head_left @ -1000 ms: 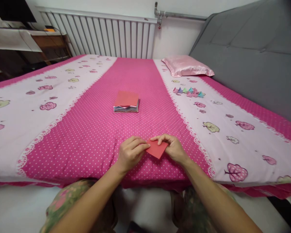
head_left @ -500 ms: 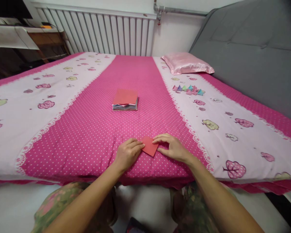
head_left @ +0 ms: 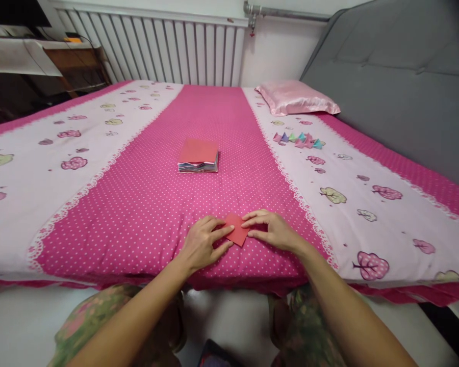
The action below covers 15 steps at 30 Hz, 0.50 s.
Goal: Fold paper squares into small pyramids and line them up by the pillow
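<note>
Since a second ago the red paper (head_left: 237,229) looks smaller; left hand (head_left: 202,244) and right hand (head_left: 275,232) press its sides flat on the bed (head_left: 145,214).

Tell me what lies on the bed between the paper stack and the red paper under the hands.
Nothing: in the head view, only bare dotted sheet runs from the stack to the red paper.

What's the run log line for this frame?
left hand: pressing red paper | right hand: pressing same paper | paper: flat on bed | stack: untouched
</note>
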Tool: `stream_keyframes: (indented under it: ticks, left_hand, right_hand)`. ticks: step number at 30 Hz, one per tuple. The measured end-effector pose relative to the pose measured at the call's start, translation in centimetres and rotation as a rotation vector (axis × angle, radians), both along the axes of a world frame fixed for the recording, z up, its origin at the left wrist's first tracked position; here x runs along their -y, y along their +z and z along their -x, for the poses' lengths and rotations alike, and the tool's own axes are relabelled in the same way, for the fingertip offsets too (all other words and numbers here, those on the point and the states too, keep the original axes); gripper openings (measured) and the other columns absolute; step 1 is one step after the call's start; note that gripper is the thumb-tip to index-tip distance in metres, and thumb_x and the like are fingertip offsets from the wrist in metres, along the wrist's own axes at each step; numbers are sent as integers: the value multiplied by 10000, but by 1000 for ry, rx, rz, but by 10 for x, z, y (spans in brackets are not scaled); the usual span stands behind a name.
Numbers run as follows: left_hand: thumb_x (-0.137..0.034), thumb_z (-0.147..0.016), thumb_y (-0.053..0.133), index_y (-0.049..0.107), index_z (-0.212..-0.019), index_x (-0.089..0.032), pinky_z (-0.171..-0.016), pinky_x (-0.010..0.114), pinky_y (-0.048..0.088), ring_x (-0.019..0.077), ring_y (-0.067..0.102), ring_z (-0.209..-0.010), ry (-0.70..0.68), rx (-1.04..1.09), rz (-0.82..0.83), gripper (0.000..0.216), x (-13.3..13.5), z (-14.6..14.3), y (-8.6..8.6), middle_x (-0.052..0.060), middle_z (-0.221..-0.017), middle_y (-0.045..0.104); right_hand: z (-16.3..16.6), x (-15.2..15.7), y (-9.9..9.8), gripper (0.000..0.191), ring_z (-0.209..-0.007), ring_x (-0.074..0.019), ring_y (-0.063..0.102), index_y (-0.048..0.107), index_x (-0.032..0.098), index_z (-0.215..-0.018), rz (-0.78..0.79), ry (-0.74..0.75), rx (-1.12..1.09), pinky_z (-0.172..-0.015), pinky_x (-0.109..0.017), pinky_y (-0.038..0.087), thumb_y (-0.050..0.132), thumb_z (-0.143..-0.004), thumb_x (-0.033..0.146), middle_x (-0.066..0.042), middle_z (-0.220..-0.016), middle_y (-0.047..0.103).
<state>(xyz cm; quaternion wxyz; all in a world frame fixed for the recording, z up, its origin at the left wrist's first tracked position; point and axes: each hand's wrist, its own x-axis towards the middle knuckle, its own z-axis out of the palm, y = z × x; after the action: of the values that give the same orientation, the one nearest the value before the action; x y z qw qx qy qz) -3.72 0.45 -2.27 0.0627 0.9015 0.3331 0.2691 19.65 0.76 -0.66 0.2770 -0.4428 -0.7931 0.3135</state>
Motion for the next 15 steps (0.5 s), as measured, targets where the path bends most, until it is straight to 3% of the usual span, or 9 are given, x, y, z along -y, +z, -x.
stream_keyframes:
  ticks: [15]
  left_hand:
    - [-380, -840, 518, 652, -1054, -221, -804, 406, 452, 216, 540, -919, 10, -1, 31, 299, -1, 0, -1, 96, -1026, 592]
  right_hand:
    - [0, 2, -1, 189, -1071, -211, 542, 703, 246, -962, -45, 32, 45, -929, -402, 421, 564, -836, 229, -89, -1146, 584]
